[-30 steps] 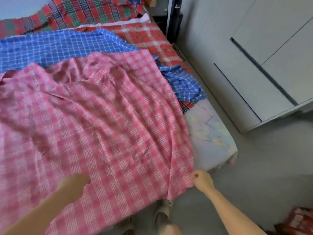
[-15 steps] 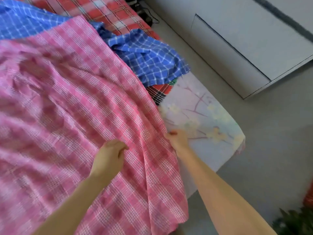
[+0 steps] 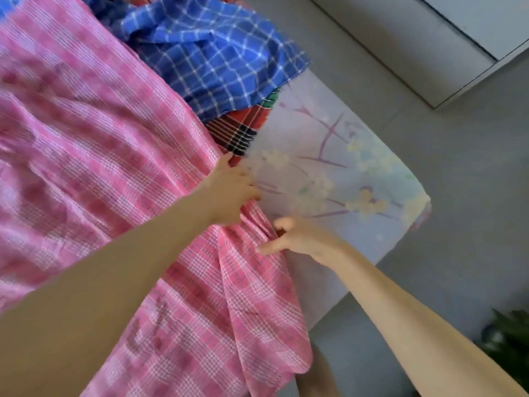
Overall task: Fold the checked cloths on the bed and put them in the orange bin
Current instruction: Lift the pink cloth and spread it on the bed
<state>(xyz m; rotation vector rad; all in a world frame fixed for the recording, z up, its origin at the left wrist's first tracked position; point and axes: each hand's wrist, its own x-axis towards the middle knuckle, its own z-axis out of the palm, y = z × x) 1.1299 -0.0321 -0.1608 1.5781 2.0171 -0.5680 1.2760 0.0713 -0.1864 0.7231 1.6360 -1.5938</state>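
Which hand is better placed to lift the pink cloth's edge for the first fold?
Left, probably. The left hand grips the pink cloth bunched at its edge; the right hand touches that edge lower down, its grip unclear.

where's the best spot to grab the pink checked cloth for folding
Take the pink checked cloth by its free side edge, where it gathers in pleats beside the bare floral mattress. Come in from the bed's open floor side. That edge lies exposed on top with nothing covering it. Both hands, the left hand and the right hand, are at it.
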